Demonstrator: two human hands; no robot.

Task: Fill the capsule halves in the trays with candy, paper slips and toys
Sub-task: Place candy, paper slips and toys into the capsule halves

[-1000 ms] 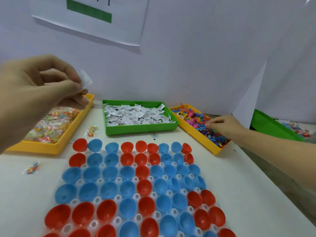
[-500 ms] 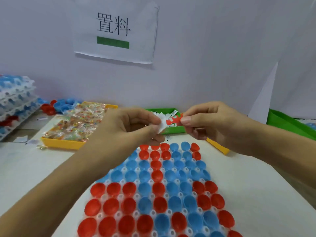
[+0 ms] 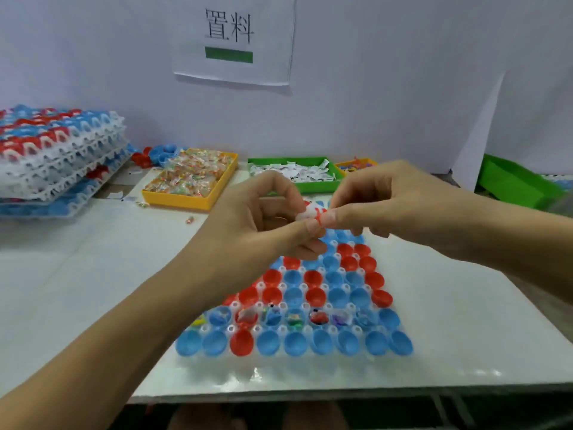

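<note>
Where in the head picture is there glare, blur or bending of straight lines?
Head view: glare streaks lie on the clear tray's near edge; the green bin at far right is smeared; the left hand and right hand look soft at their fingertips; the table edge bows from the wide lens.

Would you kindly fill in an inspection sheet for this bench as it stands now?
Surface: white table, partly bare.
Job's things: capsule tray, one near row filled; candy bin; slip bin; toy bin.
Clutter: stray candy on the table.
Grips: left hand pinches a white slip; right hand pinches a red toy.
Cables: nothing seen.
Surroundings: stacked trays, wall sign, green bin.
</note>
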